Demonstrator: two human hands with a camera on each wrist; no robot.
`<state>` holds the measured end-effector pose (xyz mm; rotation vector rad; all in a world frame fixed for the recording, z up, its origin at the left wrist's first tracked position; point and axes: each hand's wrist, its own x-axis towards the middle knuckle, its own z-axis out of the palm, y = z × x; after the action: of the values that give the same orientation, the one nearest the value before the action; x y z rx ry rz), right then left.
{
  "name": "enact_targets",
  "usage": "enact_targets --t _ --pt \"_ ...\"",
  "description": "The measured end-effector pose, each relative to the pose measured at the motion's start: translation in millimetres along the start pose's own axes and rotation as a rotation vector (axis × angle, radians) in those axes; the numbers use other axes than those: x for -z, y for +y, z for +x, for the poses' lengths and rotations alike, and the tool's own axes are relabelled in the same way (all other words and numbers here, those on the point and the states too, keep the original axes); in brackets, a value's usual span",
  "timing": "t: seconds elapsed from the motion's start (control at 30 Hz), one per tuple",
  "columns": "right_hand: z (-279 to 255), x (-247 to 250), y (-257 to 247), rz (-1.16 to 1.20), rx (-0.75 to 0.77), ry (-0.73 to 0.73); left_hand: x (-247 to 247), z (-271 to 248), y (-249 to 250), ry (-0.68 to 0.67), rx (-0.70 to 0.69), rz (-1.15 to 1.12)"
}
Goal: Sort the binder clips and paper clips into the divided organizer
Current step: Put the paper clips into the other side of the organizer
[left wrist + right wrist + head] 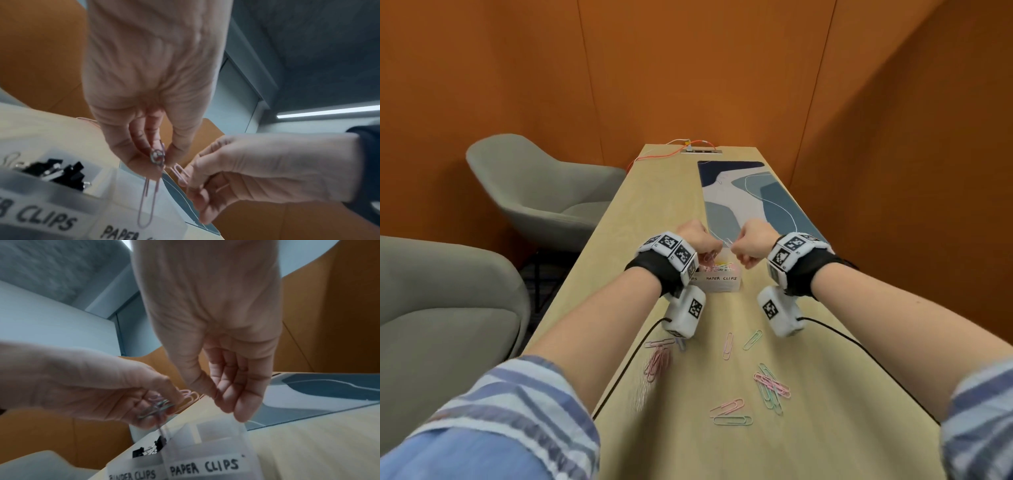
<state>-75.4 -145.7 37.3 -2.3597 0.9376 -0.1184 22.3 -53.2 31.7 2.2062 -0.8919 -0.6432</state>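
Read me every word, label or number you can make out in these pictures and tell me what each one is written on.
"PAPER CLIPS": handwritten white label on the right compartment of the translucent plastic divided organizer.
"...NDER CLIPS": white label on the left compartment, holding black binder clips; first letters cut off, presumably "BINDER CLIPS".
Black-and-white square marker codes on the white wrist bands: patterns only; tiny print beside them too small to read.

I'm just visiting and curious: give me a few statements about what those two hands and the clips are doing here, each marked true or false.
1. The left hand pinches a bunch of pink paper clips. True.
2. The organizer carries handwritten labels. True.
3. The binder clips lie scattered on the table. False: they sit in the organizer; loose paper clips lie on the table.
4. Both hands rest flat on the table. False: both are raised above the organizer, the right hand pinching a pink clip.
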Motion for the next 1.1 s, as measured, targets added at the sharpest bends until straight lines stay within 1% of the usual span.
enact_targets --t 0.1,0.17,0.27,0.33,0.4,0.43,0.5,0.57,0.63,0.67,0.73,0.8,0.93,1.03,1.1 --pt "2.4 -6.2 -2.2 0.051 -0.015 -0.014 -7.4 3.5 1.6 0.025 0.024 -0.055" --pt "-0.8 -6.2 -1.2 0.041 -0.002 -0.032 -9.3 5.3 -0.2 0.04 0.032 -0.101" --pt "-20.5 -0.5 3.3 -0.041 0.064 -0.058 -9.2 1.4 -0.4 0.057 -0.021 -0.072" --pt "-44.1 3.0 9.4 -0.156 0.134 -0.165 -4.9 -8.6 -2.2 0.09 -0.103 0.022" --pt "-69.4 2.9 23.2 -0.352 0.198 -0.329 1.4 -24.0 -7.4 0.122 -0.209 0.127" --pt "-81.5 1.0 32.0 -0.444 0.222 -0.406 4.6 -33.9 -12.1 0.114 -0.253 0.174" --pt "-104.1 -5.9 49.7 -0.537 0.249 -0.525 8.8 -56.0 -25.8 0.041 -0.278 0.266" --pt "-121.5 -14.4 64.7 -0.575 0.262 -0.587 11.5 -75.5 -44.0 -0.108 -0.217 0.388" --pt "-132.0 -23.2 74.7 -0.628 0.282 -0.592 10.5 -88.9 -65.2 -0.297 -0.142 0.591" --pt "-134.9 -26.6 76.6 -0.647 0.297 -0.581 9.1 -94.3 -73.9 -0.37 -0.114 0.701" --pt "-135.8 -30.9 75.0 -0.646 0.316 -0.555 4.2 -103.2 -85.8 -0.435 -0.099 0.843" --pt "-132.0 -32.4 70.4 -0.625 0.322 -0.528 -2.2 -105.0 -89.3 -0.443 -0.104 0.903" --pt "-122.2 -34.3 61.4 -0.581 0.344 -0.446 -7.1 -95.1 -80.7 -0.435 -0.116 0.941" --pt "-117.5 -38.6 57.9 -0.521 0.356 -0.341 -6.4 -86.2 -75.6 -0.399 -0.125 0.933" --pt "-114.6 -41.0 56.4 -0.506 0.362 -0.296 -7.2 -82.0 -72.8 -0.38 -0.151 0.899"
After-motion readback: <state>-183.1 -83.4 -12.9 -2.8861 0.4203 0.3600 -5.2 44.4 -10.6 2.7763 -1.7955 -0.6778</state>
